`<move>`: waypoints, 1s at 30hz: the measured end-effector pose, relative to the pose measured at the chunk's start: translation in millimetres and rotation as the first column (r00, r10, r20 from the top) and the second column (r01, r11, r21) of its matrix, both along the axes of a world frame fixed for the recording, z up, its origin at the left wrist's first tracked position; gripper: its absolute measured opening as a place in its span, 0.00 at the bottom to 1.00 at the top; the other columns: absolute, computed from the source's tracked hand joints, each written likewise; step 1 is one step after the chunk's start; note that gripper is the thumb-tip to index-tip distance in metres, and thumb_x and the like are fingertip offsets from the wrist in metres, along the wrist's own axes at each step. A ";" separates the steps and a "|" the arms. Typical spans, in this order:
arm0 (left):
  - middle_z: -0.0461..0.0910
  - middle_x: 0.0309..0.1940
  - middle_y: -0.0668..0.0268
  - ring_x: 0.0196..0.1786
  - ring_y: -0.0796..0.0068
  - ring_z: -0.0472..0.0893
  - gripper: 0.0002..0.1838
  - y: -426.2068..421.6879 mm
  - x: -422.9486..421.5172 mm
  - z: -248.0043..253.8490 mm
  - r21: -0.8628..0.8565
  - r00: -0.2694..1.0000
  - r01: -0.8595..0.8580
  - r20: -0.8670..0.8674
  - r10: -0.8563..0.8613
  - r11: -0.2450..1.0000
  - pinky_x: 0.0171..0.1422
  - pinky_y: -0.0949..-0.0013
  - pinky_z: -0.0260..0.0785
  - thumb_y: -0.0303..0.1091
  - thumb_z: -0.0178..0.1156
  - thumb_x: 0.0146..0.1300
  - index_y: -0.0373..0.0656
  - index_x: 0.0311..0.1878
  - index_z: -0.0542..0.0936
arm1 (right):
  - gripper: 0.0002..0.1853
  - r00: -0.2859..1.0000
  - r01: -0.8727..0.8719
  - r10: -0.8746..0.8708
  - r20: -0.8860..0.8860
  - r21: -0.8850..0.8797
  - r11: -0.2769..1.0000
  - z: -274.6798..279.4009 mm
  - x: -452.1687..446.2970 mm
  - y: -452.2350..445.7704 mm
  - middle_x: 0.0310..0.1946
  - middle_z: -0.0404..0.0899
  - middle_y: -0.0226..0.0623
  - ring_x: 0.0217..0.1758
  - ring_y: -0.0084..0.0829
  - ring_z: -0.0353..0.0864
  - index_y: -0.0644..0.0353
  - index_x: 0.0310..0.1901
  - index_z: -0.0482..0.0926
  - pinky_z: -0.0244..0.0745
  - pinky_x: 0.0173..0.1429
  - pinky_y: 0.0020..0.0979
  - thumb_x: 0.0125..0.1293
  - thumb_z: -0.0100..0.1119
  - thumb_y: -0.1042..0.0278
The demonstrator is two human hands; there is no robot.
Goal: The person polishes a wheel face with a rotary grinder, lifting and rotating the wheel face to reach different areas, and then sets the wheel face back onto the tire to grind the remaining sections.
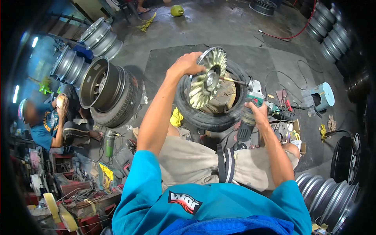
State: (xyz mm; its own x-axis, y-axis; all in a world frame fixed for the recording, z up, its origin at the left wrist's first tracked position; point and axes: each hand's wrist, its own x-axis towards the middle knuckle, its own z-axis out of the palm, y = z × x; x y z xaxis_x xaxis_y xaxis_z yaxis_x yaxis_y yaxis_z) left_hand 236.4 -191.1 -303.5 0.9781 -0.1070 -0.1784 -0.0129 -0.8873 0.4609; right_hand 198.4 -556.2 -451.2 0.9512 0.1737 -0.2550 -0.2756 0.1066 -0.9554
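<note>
My left hand (188,65) grips the upper left edge of a round finned wheel disc (199,93), pale yellow-green with a shiny rim and a metal hub. The disc stands tilted on edge, and some of my fingertips are hidden at its rim. My right hand (257,112) is closed around the body of a green and grey angle grinder (246,127). A thin shaft (234,80) runs from the grinder's head to the disc's hub; whether it touches there I cannot tell. Below the disc lies a black tyre (207,122) with a brown wrapped bundle (219,102) inside.
A wheel rim (102,84) rests on another tyre (121,109) at left, near a seated person (51,125). Another green power tool (109,147) stands there. Cables and a blue bucket (324,97) are at right. Stacked rims (329,199) sit lower right.
</note>
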 end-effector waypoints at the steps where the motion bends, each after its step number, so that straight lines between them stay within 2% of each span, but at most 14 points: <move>1: 0.86 0.52 0.46 0.57 0.44 0.85 0.34 -5.6 7.4 -11.4 -0.029 0.991 -0.055 0.119 0.058 0.998 0.61 0.50 0.75 0.44 0.69 0.62 0.47 0.70 0.73 | 0.23 0.999 0.008 -0.006 -0.033 0.047 0.999 25.5 -7.6 12.5 0.38 0.84 0.34 0.36 0.27 0.86 0.61 0.54 0.74 0.83 0.43 0.33 0.59 0.73 0.73; 2: 0.85 0.54 0.45 0.59 0.43 0.84 0.34 -10.1 16.1 -24.1 -0.058 0.965 -0.106 0.236 0.117 0.993 0.64 0.50 0.74 0.45 0.67 0.64 0.48 0.72 0.73 | 0.23 1.000 0.008 -0.007 -0.029 0.046 0.999 21.2 -2.8 14.5 0.38 0.84 0.34 0.36 0.27 0.86 0.61 0.54 0.74 0.83 0.43 0.33 0.59 0.73 0.73; 4: 0.82 0.59 0.43 0.63 0.39 0.80 0.32 -16.1 26.3 -43.5 -0.119 0.938 -0.101 0.320 0.134 0.988 0.67 0.48 0.72 0.43 0.62 0.70 0.48 0.74 0.69 | 0.22 1.000 -0.006 0.010 -0.028 0.139 0.990 2.9 12.6 28.0 0.37 0.84 0.34 0.35 0.28 0.86 0.61 0.53 0.75 0.84 0.43 0.34 0.59 0.73 0.72; 6: 0.82 0.59 0.43 0.62 0.42 0.81 0.30 -17.6 28.2 -56.3 -0.209 0.900 -0.049 0.414 0.134 0.977 0.66 0.49 0.72 0.41 0.60 0.71 0.46 0.74 0.68 | 0.19 1.000 0.010 -0.009 -0.010 0.100 0.995 -8.0 25.6 37.5 0.36 0.84 0.35 0.34 0.29 0.86 0.61 0.51 0.76 0.84 0.42 0.35 0.60 0.72 0.72; 7: 0.82 0.59 0.43 0.62 0.42 0.81 0.30 -18.1 24.2 -53.2 -0.203 0.903 -0.052 0.408 0.133 0.978 0.66 0.49 0.72 0.41 0.60 0.71 0.46 0.74 0.68 | 0.16 1.000 0.029 -0.029 0.009 0.051 0.998 -10.4 29.5 41.3 0.35 0.84 0.36 0.34 0.30 0.86 0.61 0.49 0.76 0.85 0.41 0.35 0.61 0.70 0.73; 9: 0.82 0.58 0.46 0.61 0.47 0.83 0.28 -19.5 17.9 -45.5 -0.401 0.937 -0.054 0.296 0.185 0.915 0.65 0.52 0.72 0.39 0.59 0.72 0.46 0.73 0.68 | 0.16 1.000 0.024 -0.024 0.008 0.031 0.999 -14.4 32.4 45.0 0.35 0.84 0.36 0.34 0.31 0.87 0.61 0.49 0.76 0.85 0.41 0.35 0.62 0.69 0.72; 13: 0.83 0.58 0.47 0.59 0.51 0.83 0.28 -14.9 12.8 -43.8 -0.413 0.933 -0.042 0.309 0.183 0.910 0.63 0.54 0.73 0.38 0.59 0.72 0.46 0.74 0.68 | 0.18 1.000 0.002 -0.002 -0.005 0.023 1.000 -12.5 21.8 52.0 0.36 0.84 0.36 0.33 0.31 0.86 0.61 0.51 0.75 0.85 0.41 0.36 0.61 0.70 0.72; 15: 0.83 0.59 0.48 0.60 0.50 0.83 0.28 -11.9 15.8 -47.3 -0.411 0.937 -0.037 0.303 0.175 0.911 0.65 0.54 0.72 0.39 0.58 0.73 0.46 0.74 0.68 | 0.21 0.989 -0.022 0.033 0.143 -0.074 0.997 -22.4 19.4 51.2 0.37 0.84 0.35 0.33 0.30 0.86 0.61 0.53 0.74 0.85 0.41 0.36 0.60 0.70 0.73; 16: 0.83 0.59 0.48 0.60 0.50 0.83 0.28 -12.7 15.8 -47.3 -0.415 0.937 -0.036 0.302 0.175 0.909 0.65 0.54 0.72 0.39 0.58 0.73 0.46 0.74 0.68 | 0.21 0.989 -0.021 0.033 0.143 -0.079 0.997 -16.5 15.8 50.7 0.37 0.84 0.35 0.33 0.30 0.86 0.61 0.53 0.74 0.85 0.41 0.36 0.60 0.70 0.73; 18: 0.82 0.60 0.48 0.62 0.49 0.83 0.29 -13.4 14.6 -44.9 -0.445 0.950 -0.060 0.250 0.188 0.894 0.66 0.54 0.72 0.39 0.58 0.73 0.47 0.74 0.67 | 0.28 0.987 -0.021 0.053 0.153 -0.202 0.979 1.8 8.1 52.8 0.44 0.83 0.36 0.44 0.26 0.83 0.63 0.56 0.74 0.81 0.50 0.33 0.55 0.77 0.67; 22: 0.82 0.60 0.48 0.63 0.49 0.82 0.29 -13.6 9.5 -46.1 -0.428 0.945 -0.052 0.270 0.183 0.902 0.67 0.53 0.72 0.39 0.58 0.72 0.47 0.74 0.67 | 0.29 0.998 -0.035 0.038 0.049 -0.063 0.997 -9.4 22.8 51.2 0.44 0.83 0.36 0.44 0.27 0.83 0.63 0.56 0.74 0.81 0.50 0.33 0.55 0.77 0.66; 24: 0.82 0.61 0.48 0.63 0.48 0.82 0.29 -15.6 6.1 -45.3 -0.434 0.941 -0.047 0.283 0.186 0.900 0.67 0.53 0.72 0.39 0.58 0.72 0.47 0.75 0.67 | 0.30 0.994 -0.061 0.066 -0.093 0.056 0.997 3.6 26.3 50.7 0.44 0.84 0.37 0.44 0.28 0.83 0.64 0.57 0.74 0.81 0.51 0.33 0.54 0.77 0.66; 26: 0.82 0.61 0.48 0.63 0.49 0.82 0.29 -15.1 6.2 -45.5 -0.438 0.939 -0.037 0.292 0.181 0.898 0.66 0.53 0.72 0.39 0.58 0.72 0.47 0.75 0.67 | 0.31 0.995 -0.039 0.041 -0.095 0.019 0.999 -7.6 29.7 50.6 0.44 0.84 0.38 0.46 0.28 0.83 0.64 0.57 0.75 0.81 0.52 0.33 0.53 0.78 0.65; 30: 0.82 0.60 0.48 0.60 0.50 0.84 0.29 -10.6 9.1 -48.3 -0.436 0.941 -0.043 0.285 0.184 0.899 0.65 0.52 0.73 0.39 0.58 0.72 0.47 0.75 0.67 | 0.31 0.997 -0.047 0.054 0.059 -0.102 0.994 -13.5 17.5 49.8 0.46 0.83 0.38 0.47 0.29 0.83 0.64 0.57 0.74 0.80 0.54 0.33 0.53 0.78 0.65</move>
